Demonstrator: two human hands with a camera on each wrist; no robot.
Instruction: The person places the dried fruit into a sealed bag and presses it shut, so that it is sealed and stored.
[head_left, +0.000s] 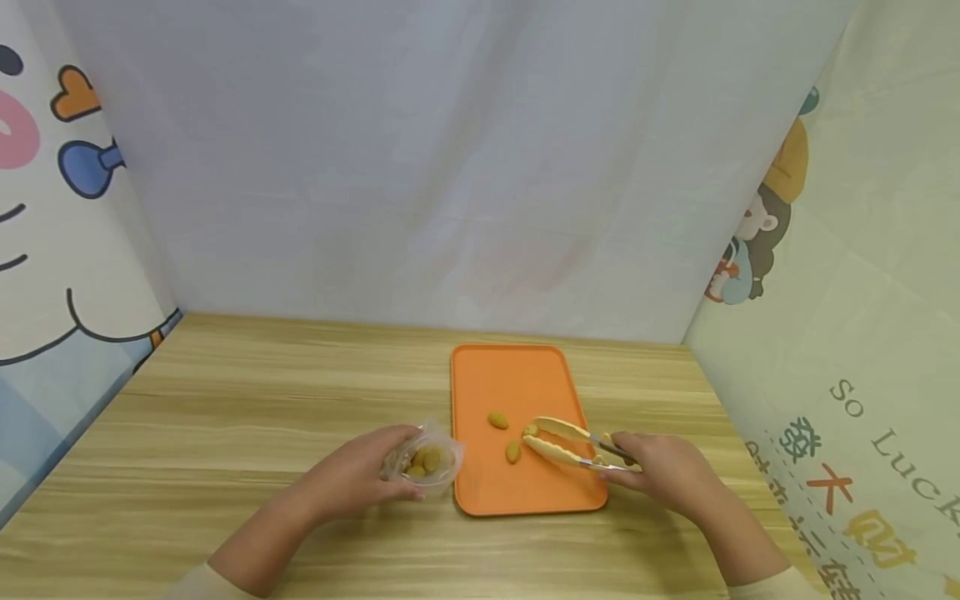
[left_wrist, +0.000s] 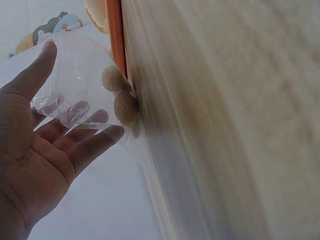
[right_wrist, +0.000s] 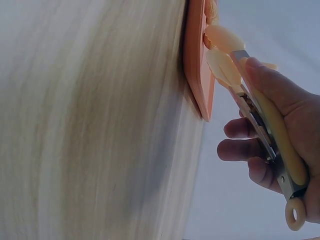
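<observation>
My left hand [head_left: 367, 468] holds a clear plastic bag [left_wrist: 75, 55] open between thumb and fingers, just left of the orange tray [head_left: 510, 379]. Several brown nuts [head_left: 427, 458], walnut-like in look, lie inside the bag. In my right hand [head_left: 667, 473] is a pair of tongs [right_wrist: 275, 125] with cream-coloured tips and metal arms. Its tips reach over the tray, on either side of one nut [head_left: 531, 430]; whether they press it firmly I cannot tell. Two more brown nuts lie on the tray, one nut [head_left: 498, 420] farther back and another nut [head_left: 513, 452] nearer me.
The tray has a low raised rim and lies on a wood-grain table [head_left: 300, 375]. A plain pale curtain [head_left: 375, 167] hangs behind the table. Printed cloths stand at both sides, a cartoon cloth [head_left: 60, 250] on the left and a lettered cloth [head_left: 847, 333] on the right.
</observation>
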